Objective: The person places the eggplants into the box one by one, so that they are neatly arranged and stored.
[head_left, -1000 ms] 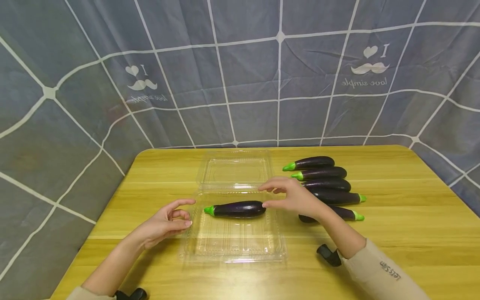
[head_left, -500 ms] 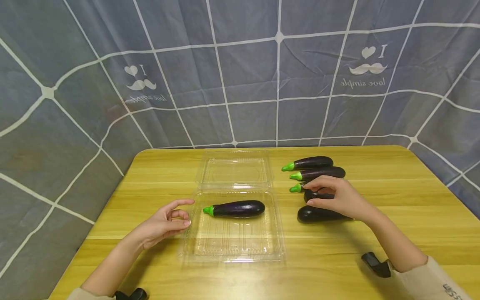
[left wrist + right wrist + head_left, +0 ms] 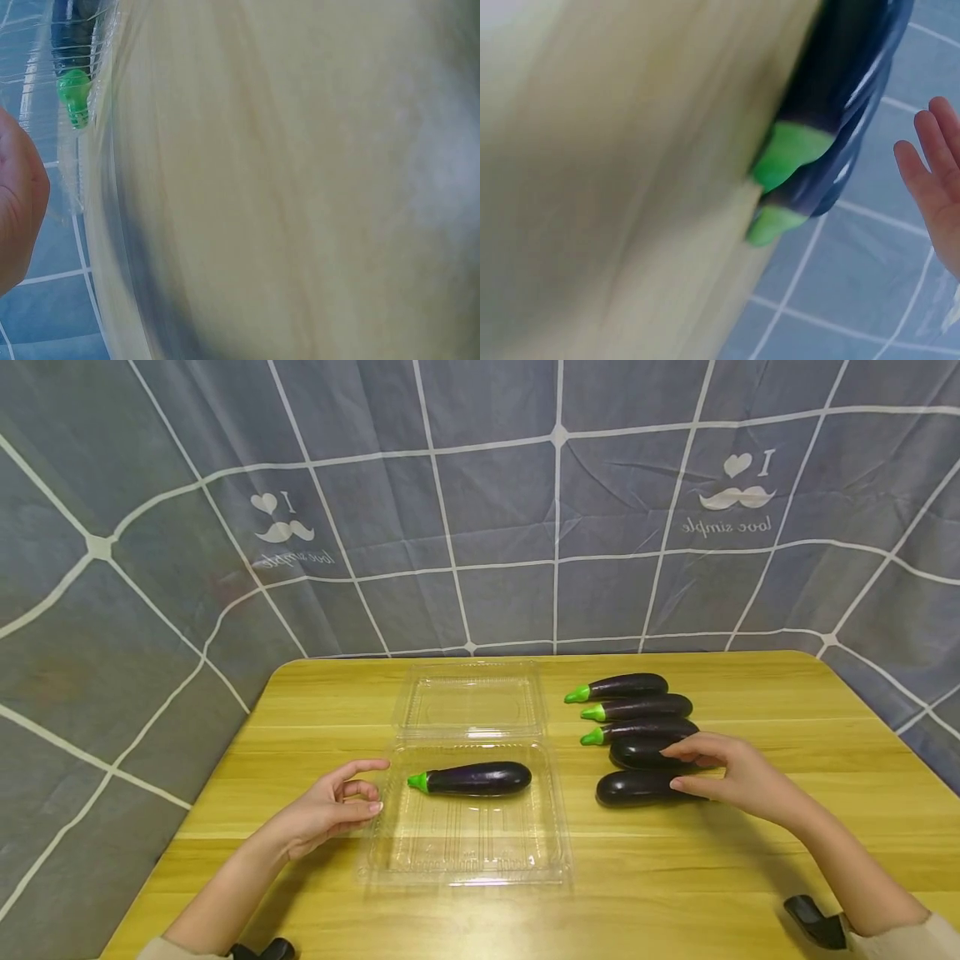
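One eggplant [image 3: 478,779] with a green stem lies across the bottom half of a clear plastic clamshell container [image 3: 465,852], its lid [image 3: 472,697] folded back. At the container's left edge, my left hand [image 3: 330,806] has loosely bent fingers and holds nothing. My right hand [image 3: 731,772] is over the right part of the two nearest eggplants in the row, hiding their stem ends in the head view. In the right wrist view, those green stems [image 3: 789,154] show, and the right hand [image 3: 937,180] is apart from them with its fingers extended.
Beyond the two nearest eggplants lie three more, the farthest eggplant [image 3: 628,685] at the back, their green stems pointing left. Everything rests on a wood-grain table [image 3: 315,710]. A grey checked curtain [image 3: 502,510] hangs behind the table's back edge.
My right hand has left the eggplant in the container and moved right to the row of eggplants. The left hand has stayed at the container's edge.
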Available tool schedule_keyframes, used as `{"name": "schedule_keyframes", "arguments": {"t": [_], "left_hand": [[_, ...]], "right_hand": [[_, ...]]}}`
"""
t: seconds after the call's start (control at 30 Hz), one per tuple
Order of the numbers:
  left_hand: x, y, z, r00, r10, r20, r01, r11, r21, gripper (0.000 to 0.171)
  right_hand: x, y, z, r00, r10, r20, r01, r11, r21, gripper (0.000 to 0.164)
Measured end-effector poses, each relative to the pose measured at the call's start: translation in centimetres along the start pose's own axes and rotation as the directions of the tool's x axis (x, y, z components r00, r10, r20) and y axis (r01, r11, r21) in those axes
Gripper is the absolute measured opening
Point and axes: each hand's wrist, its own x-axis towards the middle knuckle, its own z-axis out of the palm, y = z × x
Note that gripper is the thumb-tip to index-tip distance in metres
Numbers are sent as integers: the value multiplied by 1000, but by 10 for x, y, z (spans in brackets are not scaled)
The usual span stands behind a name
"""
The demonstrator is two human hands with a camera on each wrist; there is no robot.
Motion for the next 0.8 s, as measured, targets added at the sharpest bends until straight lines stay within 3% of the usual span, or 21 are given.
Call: {"name": "schedule_keyframes", "arguments": {"t": [0.4, 0.8], "left_hand": [[-1, 0, 1, 1000, -2, -5, 2, 1000, -4, 65], [-1, 1, 0, 1000, 4, 2, -4, 1000, -3, 63]], "right_hand": [[-18, 21, 3, 997, 60, -38, -63, 993, -99, 32], [-18, 26, 6, 999, 30, -21, -33, 985, -172, 32]]}}
